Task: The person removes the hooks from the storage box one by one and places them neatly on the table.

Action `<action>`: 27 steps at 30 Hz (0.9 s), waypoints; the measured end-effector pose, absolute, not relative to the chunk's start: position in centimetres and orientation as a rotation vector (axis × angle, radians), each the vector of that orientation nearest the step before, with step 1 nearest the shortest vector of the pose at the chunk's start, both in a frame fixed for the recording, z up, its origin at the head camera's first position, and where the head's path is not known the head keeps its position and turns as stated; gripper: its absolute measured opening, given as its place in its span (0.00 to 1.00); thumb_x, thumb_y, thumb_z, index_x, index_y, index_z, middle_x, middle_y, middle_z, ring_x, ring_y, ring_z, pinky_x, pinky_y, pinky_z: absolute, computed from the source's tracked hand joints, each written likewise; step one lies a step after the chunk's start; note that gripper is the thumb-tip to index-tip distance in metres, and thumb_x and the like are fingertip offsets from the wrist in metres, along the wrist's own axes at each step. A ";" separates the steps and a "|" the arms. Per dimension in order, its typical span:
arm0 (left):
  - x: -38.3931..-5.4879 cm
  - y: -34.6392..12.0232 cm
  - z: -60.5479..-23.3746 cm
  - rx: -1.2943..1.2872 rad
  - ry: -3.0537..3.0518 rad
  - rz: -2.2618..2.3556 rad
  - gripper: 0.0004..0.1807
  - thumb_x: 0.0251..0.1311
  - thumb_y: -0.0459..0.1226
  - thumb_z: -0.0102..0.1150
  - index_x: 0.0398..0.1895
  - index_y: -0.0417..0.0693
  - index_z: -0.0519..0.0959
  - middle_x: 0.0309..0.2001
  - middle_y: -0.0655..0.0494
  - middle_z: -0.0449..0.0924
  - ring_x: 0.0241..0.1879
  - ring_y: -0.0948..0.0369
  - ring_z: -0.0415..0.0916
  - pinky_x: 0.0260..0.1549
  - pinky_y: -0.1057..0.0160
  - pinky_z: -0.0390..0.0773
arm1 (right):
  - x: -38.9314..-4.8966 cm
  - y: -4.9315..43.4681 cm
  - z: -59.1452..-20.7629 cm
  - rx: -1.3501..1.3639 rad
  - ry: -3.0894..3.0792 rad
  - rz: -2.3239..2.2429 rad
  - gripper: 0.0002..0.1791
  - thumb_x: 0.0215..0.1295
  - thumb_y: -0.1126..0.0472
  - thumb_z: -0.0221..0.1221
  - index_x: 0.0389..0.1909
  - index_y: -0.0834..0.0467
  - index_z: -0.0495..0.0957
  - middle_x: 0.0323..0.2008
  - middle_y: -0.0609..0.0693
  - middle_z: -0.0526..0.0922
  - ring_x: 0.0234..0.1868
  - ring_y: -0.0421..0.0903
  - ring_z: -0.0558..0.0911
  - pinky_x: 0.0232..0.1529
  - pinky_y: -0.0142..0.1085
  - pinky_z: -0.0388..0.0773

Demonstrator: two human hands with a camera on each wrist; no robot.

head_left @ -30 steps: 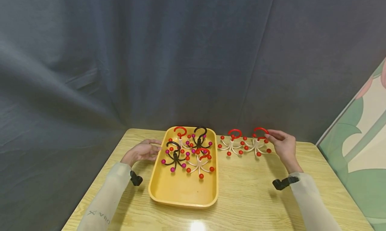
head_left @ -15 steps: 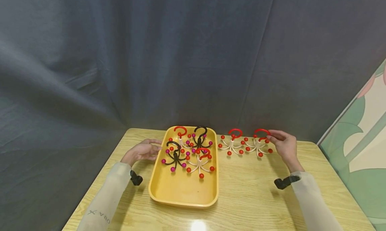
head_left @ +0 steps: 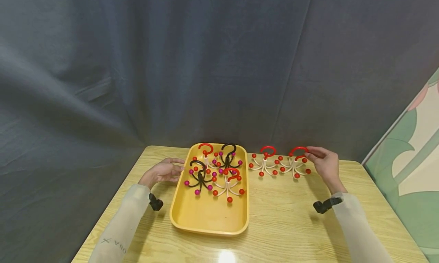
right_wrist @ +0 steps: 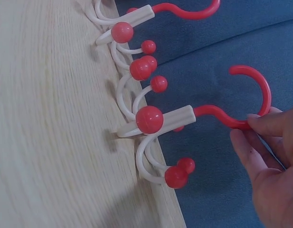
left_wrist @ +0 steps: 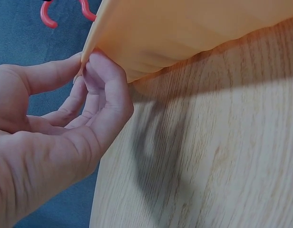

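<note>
My left hand (head_left: pixel 166 170) pinches the left rim of a yellow tray (head_left: pixel 209 217) between thumb and fingers, seen close in the left wrist view. At the table's far edge my right hand (head_left: pixel 324 164) pinches the red hook of a white claw hanger (right_wrist: pixel 180 118), whose curved arms end in red balls. The hanger stands upright with its arms down at the wooden surface. A matching white hanger with a red hook (head_left: pixel 264 164) stands just left of it. Inside the tray are two black hangers with magenta balls (head_left: pixel 200 177) and two white-and-red hangers (head_left: pixel 228 185).
The tray stands on a light wooden table (head_left: pixel 284 225). A dark grey-blue curtain (head_left: pixel 219 72) hangs right behind the table. To the right is a panel with a leaf pattern (head_left: pixel 411 171).
My right hand has shifted slightly right with the claw hanger, widening the gap to the neighbouring white hanger. The left hand keeps its grip on the tray.
</note>
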State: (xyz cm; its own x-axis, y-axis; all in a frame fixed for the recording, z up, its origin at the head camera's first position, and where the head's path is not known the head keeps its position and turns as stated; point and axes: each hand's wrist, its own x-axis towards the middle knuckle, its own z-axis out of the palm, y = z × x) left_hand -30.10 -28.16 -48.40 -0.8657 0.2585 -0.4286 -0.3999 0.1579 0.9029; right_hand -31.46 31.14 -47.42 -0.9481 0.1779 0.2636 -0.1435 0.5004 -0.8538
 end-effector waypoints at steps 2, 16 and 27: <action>-30.1 -28.1 -48.4 -0.127 1.945 1.761 0.29 0.75 0.31 0.55 0.75 0.36 0.61 0.46 0.52 0.85 0.39 0.61 0.84 0.35 0.65 0.84 | -31.5 31.2 -47.4 -0.019 -2.426 1.420 0.18 0.72 0.62 0.66 0.59 0.66 0.83 0.34 0.23 0.86 0.35 0.19 0.83 0.31 0.23 0.80; -30.1 -28.3 -48.4 -0.125 1.949 1.759 0.29 0.75 0.31 0.55 0.75 0.36 0.60 0.45 0.52 0.84 0.39 0.61 0.83 0.35 0.64 0.84 | -29.8 30.1 -44.1 0.157 -2.499 1.177 0.26 0.71 0.51 0.69 0.62 0.63 0.82 0.60 0.68 0.84 0.40 0.11 0.73 0.38 0.12 0.74; -30.2 -28.2 -48.5 -0.121 1.953 1.748 0.30 0.75 0.32 0.56 0.75 0.37 0.60 0.46 0.52 0.83 0.40 0.61 0.82 0.36 0.64 0.84 | -28.0 26.5 -41.8 0.287 -2.483 1.116 0.19 0.67 0.55 0.72 0.56 0.57 0.87 0.53 0.62 0.89 0.36 0.14 0.77 0.33 0.18 0.77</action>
State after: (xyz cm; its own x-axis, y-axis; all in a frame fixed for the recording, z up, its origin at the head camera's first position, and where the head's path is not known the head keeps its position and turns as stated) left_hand -30.22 -28.19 -48.48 -0.8649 0.2655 -0.4259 -0.3939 0.1667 0.9039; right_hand -27.96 26.54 -41.75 -0.8983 -0.0222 0.4389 -0.3429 0.6601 -0.6684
